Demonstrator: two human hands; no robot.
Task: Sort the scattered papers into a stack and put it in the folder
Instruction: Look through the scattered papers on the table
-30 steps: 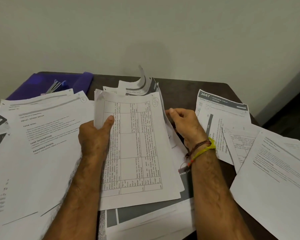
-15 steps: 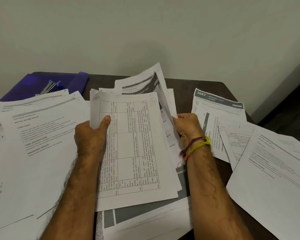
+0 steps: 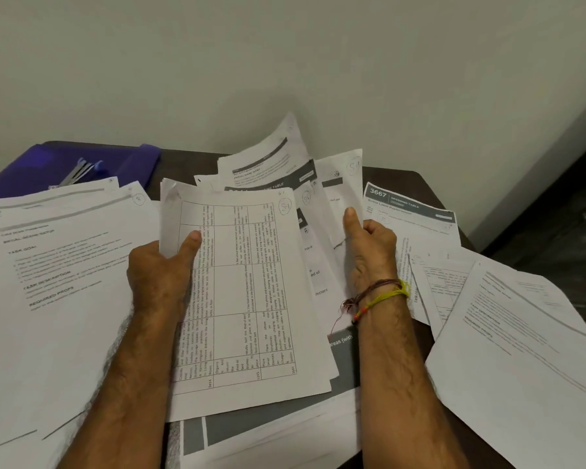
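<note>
A loose stack of printed papers (image 3: 251, 299) is held above the dark table, a sheet with a table of text on top. My left hand (image 3: 159, 269) grips the stack's left edge, thumb on the top sheet. My right hand (image 3: 369, 252) holds the fanned-out sheets on the right side, thumb pressed on a white page. Several sheets stick up unevenly at the back. The purple folder (image 3: 31, 174) lies open at the far left corner, with a metal clip inside, partly covered by papers.
More papers (image 3: 58, 282) cover the table's left side. Other sheets (image 3: 521, 333) lie on the right, one headed "3667" (image 3: 410, 211). The dark table (image 3: 420, 177) ends at the right near a wall. A pale wall stands close behind.
My right hand has moved right and up, spreading the rear sheets out into a fan. The left hand keeps its grip on the stack.
</note>
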